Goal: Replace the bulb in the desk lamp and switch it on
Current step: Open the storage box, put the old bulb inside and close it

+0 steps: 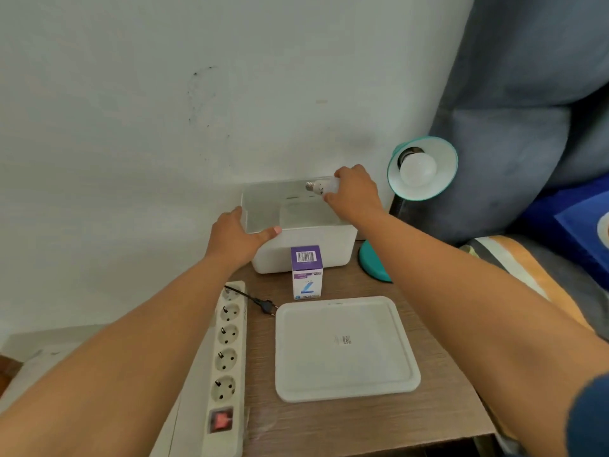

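Note:
A teal desk lamp (445, 179) stands at the table's back right, its shade facing me with a white bulb (418, 169) screwed into the socket. My right hand (354, 196) holds a second white bulb (321, 185) over the open white storage box (306, 249), screw base pointing left. My left hand (235, 237) grips the box's front left rim, thumb along the edge. The lamp's black plug (267, 306) lies loose on the table beside a white power strip (227, 357) with a red switch (220, 420).
A purple and white bulb carton (307, 272) stands upright in front of the box. The box's white lid (346, 347) lies flat at the table's centre. The lamp's teal base (374, 262) sits right of the box. Blue-grey cushions rise at right; the wall is close behind.

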